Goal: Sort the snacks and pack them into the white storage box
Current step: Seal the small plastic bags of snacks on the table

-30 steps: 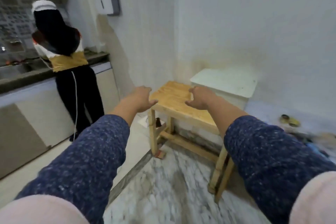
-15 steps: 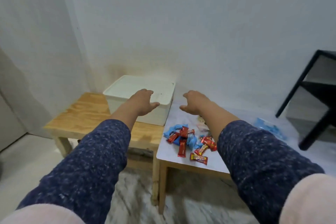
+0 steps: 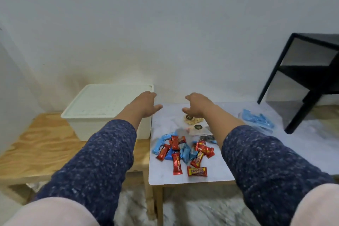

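Snacks (image 3: 183,152) lie mid-frame on bench (image 3: 216,174); left hand (image 3: 146,104) and right hand (image 3: 197,104) hover relaxed, empty, beside closed white box (image 3: 102,108).

One head-worn wide-angle view looks forward and down from above the person's outstretched arms. It faces a white wall (image 3: 165,24) that fills the upper half of the frame. The box (image 3: 110,104) sits centre left, the snacks (image 3: 183,152) lower centre, fairly near. Sleeves crowd the bottom corners. Straight edges bow toward the frame's borders.
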`<action>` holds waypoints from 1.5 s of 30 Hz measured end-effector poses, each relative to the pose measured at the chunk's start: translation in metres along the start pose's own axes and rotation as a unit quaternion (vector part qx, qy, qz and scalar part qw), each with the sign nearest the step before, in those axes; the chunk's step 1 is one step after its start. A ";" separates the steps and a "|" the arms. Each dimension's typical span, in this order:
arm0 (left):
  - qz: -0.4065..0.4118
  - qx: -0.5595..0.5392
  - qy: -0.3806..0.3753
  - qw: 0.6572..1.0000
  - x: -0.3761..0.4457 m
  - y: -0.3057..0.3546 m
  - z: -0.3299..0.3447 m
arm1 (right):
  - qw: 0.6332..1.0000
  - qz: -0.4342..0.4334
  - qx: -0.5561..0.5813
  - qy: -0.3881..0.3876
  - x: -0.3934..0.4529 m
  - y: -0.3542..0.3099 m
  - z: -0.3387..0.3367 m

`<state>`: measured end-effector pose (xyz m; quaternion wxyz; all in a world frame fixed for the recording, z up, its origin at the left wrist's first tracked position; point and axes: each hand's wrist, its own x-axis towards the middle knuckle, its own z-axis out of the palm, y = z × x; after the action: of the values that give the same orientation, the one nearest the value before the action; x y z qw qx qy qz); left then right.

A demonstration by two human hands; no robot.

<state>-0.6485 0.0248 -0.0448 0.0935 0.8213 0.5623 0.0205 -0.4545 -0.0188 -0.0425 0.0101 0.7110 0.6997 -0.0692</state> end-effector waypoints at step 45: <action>-0.101 -0.176 -0.209 0.957 0.275 0.036 0.222 | 0.973 -0.077 0.072 -0.207 0.243 0.156 0.203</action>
<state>-0.4837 0.2378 -0.2760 0.3537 0.7170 0.5973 -0.0629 -0.3130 0.1968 -0.2835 0.0982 0.6240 0.7281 -0.2661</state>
